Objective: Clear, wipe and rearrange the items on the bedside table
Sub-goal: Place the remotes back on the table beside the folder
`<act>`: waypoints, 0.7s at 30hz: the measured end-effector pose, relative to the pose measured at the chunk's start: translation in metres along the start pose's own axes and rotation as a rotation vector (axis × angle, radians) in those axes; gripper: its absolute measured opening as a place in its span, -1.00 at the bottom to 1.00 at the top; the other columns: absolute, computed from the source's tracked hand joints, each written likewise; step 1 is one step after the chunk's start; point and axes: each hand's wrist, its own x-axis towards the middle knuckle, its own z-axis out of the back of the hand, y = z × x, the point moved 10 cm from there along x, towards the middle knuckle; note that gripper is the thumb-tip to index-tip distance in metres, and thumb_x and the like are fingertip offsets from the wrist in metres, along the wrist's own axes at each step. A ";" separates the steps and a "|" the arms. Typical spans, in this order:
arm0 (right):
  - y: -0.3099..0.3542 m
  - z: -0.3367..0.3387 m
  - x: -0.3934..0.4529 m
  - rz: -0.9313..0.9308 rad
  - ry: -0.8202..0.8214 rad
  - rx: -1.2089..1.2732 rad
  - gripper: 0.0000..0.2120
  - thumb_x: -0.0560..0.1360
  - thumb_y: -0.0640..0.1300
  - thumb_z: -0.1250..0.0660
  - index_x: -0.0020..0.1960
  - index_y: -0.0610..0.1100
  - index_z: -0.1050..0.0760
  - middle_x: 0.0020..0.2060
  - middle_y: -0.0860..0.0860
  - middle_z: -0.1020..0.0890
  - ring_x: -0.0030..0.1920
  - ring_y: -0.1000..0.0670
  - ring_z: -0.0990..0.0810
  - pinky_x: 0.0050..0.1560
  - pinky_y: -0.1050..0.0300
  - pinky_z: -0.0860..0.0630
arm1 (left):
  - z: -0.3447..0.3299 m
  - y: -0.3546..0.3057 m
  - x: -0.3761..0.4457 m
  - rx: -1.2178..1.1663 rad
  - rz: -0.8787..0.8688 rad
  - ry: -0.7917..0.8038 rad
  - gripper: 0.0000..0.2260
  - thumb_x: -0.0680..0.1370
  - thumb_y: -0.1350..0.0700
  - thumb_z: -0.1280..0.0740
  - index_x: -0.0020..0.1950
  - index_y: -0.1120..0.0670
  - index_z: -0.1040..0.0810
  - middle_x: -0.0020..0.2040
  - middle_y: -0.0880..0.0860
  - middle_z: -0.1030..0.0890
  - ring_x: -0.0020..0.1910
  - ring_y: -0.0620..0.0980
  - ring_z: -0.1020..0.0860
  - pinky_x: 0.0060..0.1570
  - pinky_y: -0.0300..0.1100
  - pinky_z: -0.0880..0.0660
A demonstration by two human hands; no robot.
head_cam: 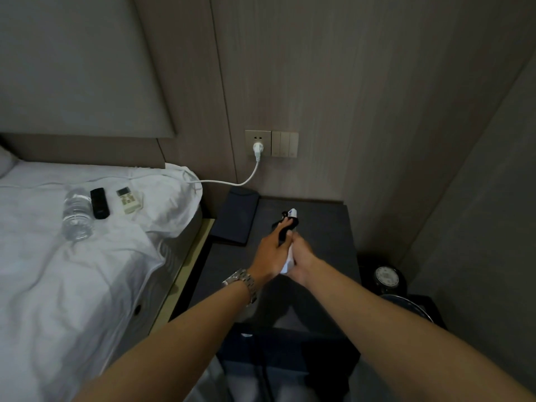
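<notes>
Both forearms are bare, sleeveless, with a silver metal-link wristwatch on the left wrist.

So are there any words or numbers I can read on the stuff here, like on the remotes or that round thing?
None can be read.
White remote on the bed: screen and buttons show, labels too small.
Black remote: no legible marks.
Water bottle: no readable label.
Round dial beside the bedside table: markings blurred.
White item held in the left hand and right hand: a small coloured mark, unreadable.

Two remotes, one bottle, two hands.
</notes>
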 end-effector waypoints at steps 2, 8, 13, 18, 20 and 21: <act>0.000 0.004 0.002 -0.002 -0.023 0.022 -0.57 0.62 0.14 -0.19 0.22 -0.18 -0.58 0.01 -0.16 -0.70 0.05 -0.15 -0.67 -0.03 -0.03 -0.59 | -0.001 0.001 -0.005 0.015 -0.005 0.007 -0.66 0.69 0.06 -0.17 0.47 -0.12 -0.43 0.33 -0.06 -0.56 0.29 -0.20 -0.48 0.12 -0.46 -0.31; 0.004 0.025 0.012 -0.040 -0.145 0.111 -0.57 0.61 0.14 -0.20 0.22 -0.18 -0.58 0.09 -0.17 -0.69 0.08 -0.16 -0.68 -0.11 0.00 -0.62 | -0.012 -0.005 -0.018 0.141 -0.102 0.082 -0.62 0.68 0.05 -0.17 0.51 -0.16 -0.37 0.42 -0.04 -0.50 0.36 -0.12 -0.47 0.36 -0.20 -0.37; 0.011 0.037 0.023 -0.005 -0.160 0.197 -0.60 0.63 0.02 -0.14 0.29 -0.21 -0.51 0.13 -0.22 -0.64 0.05 -0.19 -0.64 0.10 -0.09 -0.59 | -0.008 -0.026 -0.030 0.303 -0.279 0.067 -0.66 0.66 0.02 -0.20 0.44 -0.16 -0.44 0.33 -0.08 -0.57 0.24 -0.17 -0.55 0.26 -0.23 -0.46; 0.021 0.048 0.021 0.019 -0.129 0.259 -0.63 0.61 -0.04 -0.24 0.30 -0.27 -0.46 0.10 -0.22 -0.60 0.02 -0.17 -0.61 -0.02 -0.10 -0.56 | 0.004 -0.034 -0.038 0.382 -0.365 -0.015 -0.71 0.65 0.05 -0.20 0.35 -0.07 -0.51 -0.06 -0.01 -0.69 -0.24 -0.11 -0.60 -0.26 -0.25 -0.49; 0.020 0.052 0.024 0.024 -0.114 0.210 -0.58 0.55 -0.09 -0.36 0.32 -0.28 -0.45 0.19 -0.24 -0.59 0.13 -0.20 -0.60 -0.03 -0.12 -0.56 | 0.014 -0.023 -0.037 0.266 -0.305 -0.073 -0.77 0.66 0.05 -0.18 0.24 -0.02 -0.57 -0.13 0.00 -0.69 -0.27 -0.10 -0.61 -0.26 -0.15 -0.54; 0.019 0.053 0.023 0.022 -0.104 0.155 -0.51 0.48 -0.09 -0.44 0.34 -0.26 -0.44 0.20 -0.24 -0.59 0.15 -0.21 -0.60 -0.05 -0.13 -0.58 | 0.020 -0.014 -0.035 0.179 -0.242 -0.112 -0.79 0.67 0.06 -0.18 0.17 0.02 -0.59 -0.12 0.00 -0.69 -0.21 -0.10 -0.63 -0.19 -0.13 -0.57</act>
